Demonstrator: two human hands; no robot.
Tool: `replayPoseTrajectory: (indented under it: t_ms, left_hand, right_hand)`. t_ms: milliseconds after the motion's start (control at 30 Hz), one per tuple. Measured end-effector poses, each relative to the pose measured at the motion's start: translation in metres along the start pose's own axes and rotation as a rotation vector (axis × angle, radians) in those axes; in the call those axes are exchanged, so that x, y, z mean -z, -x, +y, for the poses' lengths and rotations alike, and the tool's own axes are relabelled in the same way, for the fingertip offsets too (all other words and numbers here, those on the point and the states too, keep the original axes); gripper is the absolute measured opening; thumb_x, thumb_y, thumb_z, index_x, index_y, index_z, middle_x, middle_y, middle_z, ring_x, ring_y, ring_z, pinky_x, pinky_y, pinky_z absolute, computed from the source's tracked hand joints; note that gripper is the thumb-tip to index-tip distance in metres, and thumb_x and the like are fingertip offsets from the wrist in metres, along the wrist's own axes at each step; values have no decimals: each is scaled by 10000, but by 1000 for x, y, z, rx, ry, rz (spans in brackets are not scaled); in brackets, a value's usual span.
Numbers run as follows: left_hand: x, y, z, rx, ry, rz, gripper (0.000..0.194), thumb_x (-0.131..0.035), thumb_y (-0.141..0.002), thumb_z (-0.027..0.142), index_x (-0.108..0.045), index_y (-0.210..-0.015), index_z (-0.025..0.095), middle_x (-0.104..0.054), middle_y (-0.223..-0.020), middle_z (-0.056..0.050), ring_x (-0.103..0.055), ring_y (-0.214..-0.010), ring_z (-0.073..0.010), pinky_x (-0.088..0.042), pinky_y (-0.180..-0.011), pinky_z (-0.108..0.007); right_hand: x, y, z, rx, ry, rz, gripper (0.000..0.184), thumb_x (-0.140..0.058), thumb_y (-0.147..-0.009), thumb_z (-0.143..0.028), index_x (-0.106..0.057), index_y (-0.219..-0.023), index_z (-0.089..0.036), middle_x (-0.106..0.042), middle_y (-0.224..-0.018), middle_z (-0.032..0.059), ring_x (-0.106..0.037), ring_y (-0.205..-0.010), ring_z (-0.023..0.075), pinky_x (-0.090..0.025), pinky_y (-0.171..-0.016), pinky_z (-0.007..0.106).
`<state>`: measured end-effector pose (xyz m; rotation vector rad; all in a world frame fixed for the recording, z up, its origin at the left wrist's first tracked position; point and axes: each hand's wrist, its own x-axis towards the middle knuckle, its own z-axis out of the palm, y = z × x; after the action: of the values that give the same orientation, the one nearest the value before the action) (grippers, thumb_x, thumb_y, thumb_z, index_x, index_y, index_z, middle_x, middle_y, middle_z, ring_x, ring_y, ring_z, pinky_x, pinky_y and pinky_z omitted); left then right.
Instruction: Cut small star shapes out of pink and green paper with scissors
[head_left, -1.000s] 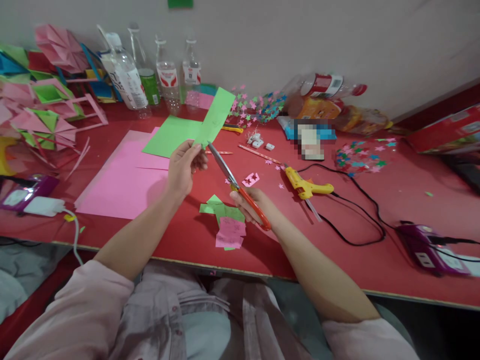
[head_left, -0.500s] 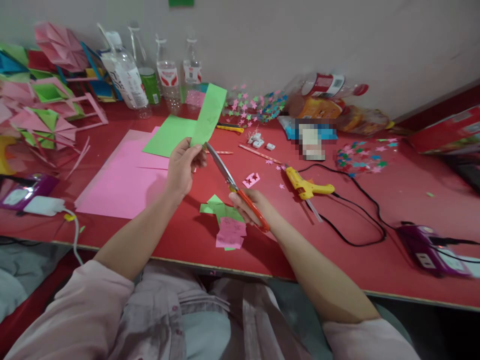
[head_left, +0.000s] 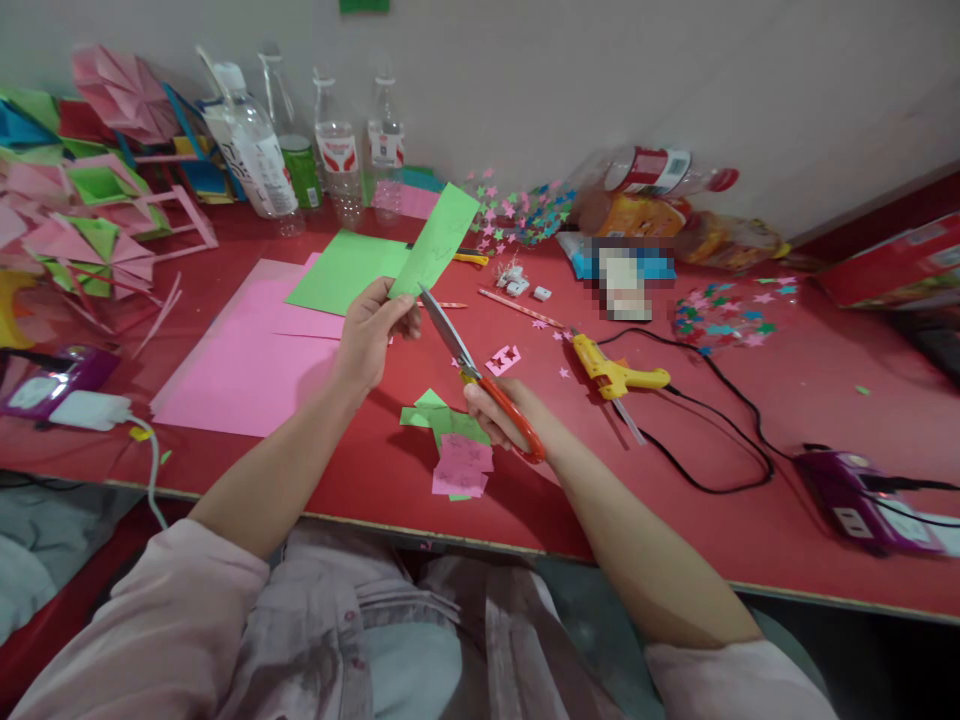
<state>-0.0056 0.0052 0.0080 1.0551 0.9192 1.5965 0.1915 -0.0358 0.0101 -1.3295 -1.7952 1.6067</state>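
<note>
My left hand [head_left: 373,325] pinches the lower end of a green paper strip [head_left: 437,238], which slants up to the right and bears faint drawn lines. In my right hand [head_left: 506,408] is a pair of scissors [head_left: 465,357] with orange handles. Its blades look nearly closed, and the tip meets the strip's lower edge close to my left fingers. Below the hands lie green paper scraps [head_left: 431,413] and pink paper scraps [head_left: 461,464]. Behind my left wrist are a green sheet [head_left: 337,270] and pink sheets [head_left: 232,360].
A yellow glue gun [head_left: 616,370] with a black cord lies right, near a purple power strip [head_left: 855,500]. Paper stars [head_left: 517,210], a yellow cutter [head_left: 472,258] and plastic bottles [head_left: 336,150] are at the back. Folded paper crafts [head_left: 90,190] fill the left.
The green strip swung more upright and left half a second ago, and has now tilted back to the right. Both hands shifted slightly; the scissors' tip stays by the strip.
</note>
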Motion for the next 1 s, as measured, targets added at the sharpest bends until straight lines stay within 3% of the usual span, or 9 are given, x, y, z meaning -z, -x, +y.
replayPoseTrajectory:
  t_ms: [167, 533, 767, 1000]
  left_hand:
    - [6, -5, 2, 45, -17, -29, 159, -664, -709, 246, -520, -668, 193, -579, -521, 57, -508, -415, -40, -378, -418, -162]
    - [4, -4, -1, 58, 6, -79, 211, -668, -719, 314, -532, -622, 185, -603, -522, 33, -522, -418, -53, -390, -408, -175]
    - [2, -2, 2, 56, 51, -10, 218, -673, -733, 288, -501, -640, 192, -614, -552, 43, -528, -431, -41, -383, -413, -159]
    - [2, -1, 1, 3, 14, 9, 237, -660, -738, 264, -463, -624, 198, -578, -535, 52, -513, -433, -39, -390, -427, -164]
  right_hand:
    - [4, 2, -1, 0, 41, 12, 442, -545, -896, -548, -408, -639, -217, -385, -376, -75, -346, -310, 63, -304, -343, 196]
    - [1, 2, -1, -8, 19, 39, 560, -587, -806, -701, -351, -619, -228, -337, -399, -85, -343, -324, 62, -301, -331, 204]
    - [2, -2, 1, -24, -12, 17, 560, -643, -780, -673, -349, -600, -232, -336, -381, -87, -324, -313, 61, -289, -320, 210]
    - [1, 4, 0, 24, 14, 10, 455, -522, -905, -582, -426, -652, -216, -366, -377, -83, -333, -311, 63, -294, -347, 196]
